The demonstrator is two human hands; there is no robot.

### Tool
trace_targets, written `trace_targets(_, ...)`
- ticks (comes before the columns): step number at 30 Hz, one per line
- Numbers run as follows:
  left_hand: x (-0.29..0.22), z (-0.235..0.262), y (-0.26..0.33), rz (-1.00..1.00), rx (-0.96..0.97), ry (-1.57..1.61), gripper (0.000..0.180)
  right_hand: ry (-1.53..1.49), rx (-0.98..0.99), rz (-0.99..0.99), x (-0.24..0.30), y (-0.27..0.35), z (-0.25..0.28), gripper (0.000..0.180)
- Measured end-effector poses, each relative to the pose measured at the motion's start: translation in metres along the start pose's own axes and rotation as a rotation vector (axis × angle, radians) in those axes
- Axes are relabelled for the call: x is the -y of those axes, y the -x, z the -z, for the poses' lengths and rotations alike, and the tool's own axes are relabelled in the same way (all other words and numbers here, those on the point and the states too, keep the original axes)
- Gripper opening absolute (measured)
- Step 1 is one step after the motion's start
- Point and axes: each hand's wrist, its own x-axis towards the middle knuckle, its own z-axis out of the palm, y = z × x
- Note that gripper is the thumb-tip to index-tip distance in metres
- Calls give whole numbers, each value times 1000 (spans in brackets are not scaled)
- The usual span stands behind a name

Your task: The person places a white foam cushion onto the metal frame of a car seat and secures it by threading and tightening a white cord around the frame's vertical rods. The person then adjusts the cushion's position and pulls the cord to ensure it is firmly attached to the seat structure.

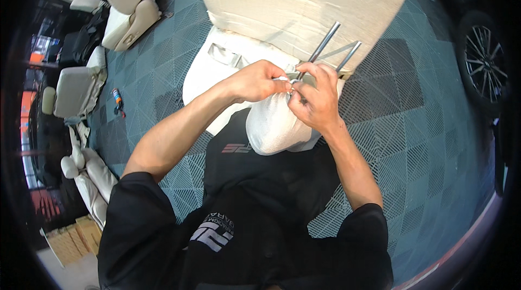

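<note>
A car headrest (274, 124) in cream fabric rests upside down in front of my body, its two metal posts (325, 40) pointing up and away. My left hand (259, 81) is closed in a pinch on the edge of the headrest's white fabric cover (283, 79), beside the base of the nearer post. Close against it, my right hand (317, 94) has its thumb and fingers pinched at the same edge of the cover. The fingertips nearly meet there and hide the exact grip. Behind the headrest stands a cream car seat (293, 5) with a tall backrest.
More cream seats (127, 13) stand at the far left, with a seat part (81, 92) nearer. A small spray can (116, 97) lies on the tiled grey floor (418, 143). A cardboard box (73, 241) sits lower left. At right is a car wheel (484, 65).
</note>
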Motion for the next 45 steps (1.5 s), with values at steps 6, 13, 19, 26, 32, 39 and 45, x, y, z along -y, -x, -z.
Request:
trace_targets(6, -19, -23, 15, -300, -260, -695, 14, -177, 108, -124, -13, 20, -10, 16)
trace_targets(13, -7, -44, 23, -550, -478, -878, 15, -356, 232, -306, -15, 13, 4, 11)
trace_targets(19, -17, -50, 20, -19, -338, -272, 16, -324, 127, -275, -7, 16, 12, 10)
trace_targets(26, 1, -50, 12, 133, -311, 714, 10, -429, 42, -419, 6, 30, 9, 15)
trace_targets(32, -8, -50, 16, 102, -281, 674, 12, -369, 174, -562, 9, 23, 17, 12)
trace_targets(39, 9, -54, 7, 66, -280, 565, 14, -514, 385, -628, -6, 11, 22, 14)
trace_targets(45, 11, -50, 7, 54, -279, 591, 13, -452, 541, -678, -9, -16, 36, 20)
